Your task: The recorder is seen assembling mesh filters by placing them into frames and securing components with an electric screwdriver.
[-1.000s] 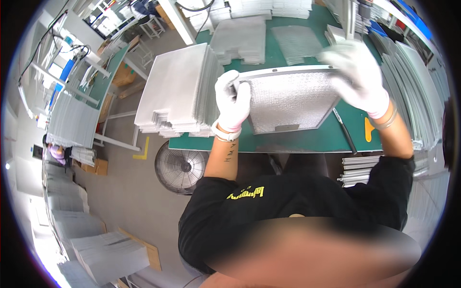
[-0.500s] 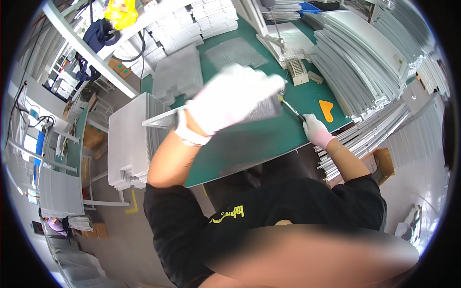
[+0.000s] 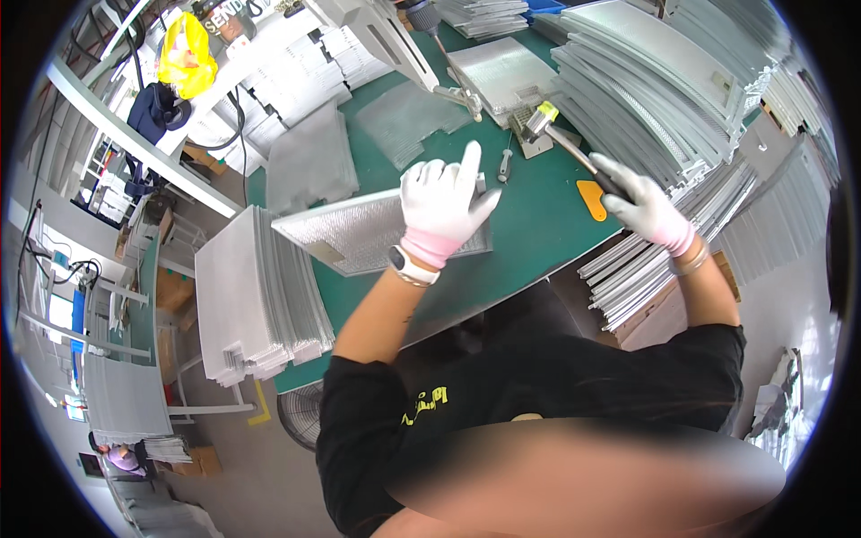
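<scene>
A thin silvery textured panel stands tilted on one edge on the green worktable. My left hand, in a white glove, is closed over its upper edge, with the index finger stretched out and the thumb apart. In my gloved right hand is a hammer with a dark grip and a yellow-green tip on its head. The hammer head is raised right of the panel, apart from it. A small screwdriver and a yellow scraper lie on the table between my hands.
Stacked panels stand at the table's left edge, and a tall pile rises at the right. Flat sheets lie at the back left. A jointed arm with a power driver hangs over the far side. Metal strips lie at front right.
The hammer has swung up and right, its head now away from the panel. My left hand has lowered toward me, and the panel's textured face now shows.
</scene>
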`<action>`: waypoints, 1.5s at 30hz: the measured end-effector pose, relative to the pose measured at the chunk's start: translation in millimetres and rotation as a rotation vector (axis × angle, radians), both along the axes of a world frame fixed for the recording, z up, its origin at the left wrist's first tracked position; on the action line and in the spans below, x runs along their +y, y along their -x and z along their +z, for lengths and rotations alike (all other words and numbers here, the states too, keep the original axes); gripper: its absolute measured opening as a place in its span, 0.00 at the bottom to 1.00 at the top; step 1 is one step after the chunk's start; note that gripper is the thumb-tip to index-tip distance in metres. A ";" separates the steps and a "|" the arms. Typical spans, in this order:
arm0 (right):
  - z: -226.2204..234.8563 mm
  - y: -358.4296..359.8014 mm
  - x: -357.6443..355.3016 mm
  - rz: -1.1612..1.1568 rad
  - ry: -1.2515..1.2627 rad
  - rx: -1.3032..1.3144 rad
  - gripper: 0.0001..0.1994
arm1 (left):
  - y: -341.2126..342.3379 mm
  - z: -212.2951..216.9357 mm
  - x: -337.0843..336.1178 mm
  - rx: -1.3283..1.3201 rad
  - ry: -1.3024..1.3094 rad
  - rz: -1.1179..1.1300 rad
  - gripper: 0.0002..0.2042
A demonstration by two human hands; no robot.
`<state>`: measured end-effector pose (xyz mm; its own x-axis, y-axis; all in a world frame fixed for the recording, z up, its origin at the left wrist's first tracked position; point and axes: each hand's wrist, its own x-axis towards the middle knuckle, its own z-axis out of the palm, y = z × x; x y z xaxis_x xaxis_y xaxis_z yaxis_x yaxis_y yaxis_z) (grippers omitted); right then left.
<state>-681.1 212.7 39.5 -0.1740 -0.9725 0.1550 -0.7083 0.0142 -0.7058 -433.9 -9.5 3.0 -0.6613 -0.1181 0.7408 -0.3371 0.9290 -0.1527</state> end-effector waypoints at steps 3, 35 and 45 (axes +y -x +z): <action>18.5 9.5 2.1 0.144 0.242 0.298 0.28 | 18.1 -10.8 4.0 0.222 -0.010 0.097 0.39; -154.9 -29.3 -46.8 -0.011 -0.146 0.467 0.29 | -29.9 -15.5 4.7 0.269 -0.102 0.068 0.29; 21.2 -29.1 -166.1 0.005 0.746 0.359 0.33 | -28.4 -14.6 -6.8 0.367 -0.218 0.024 0.15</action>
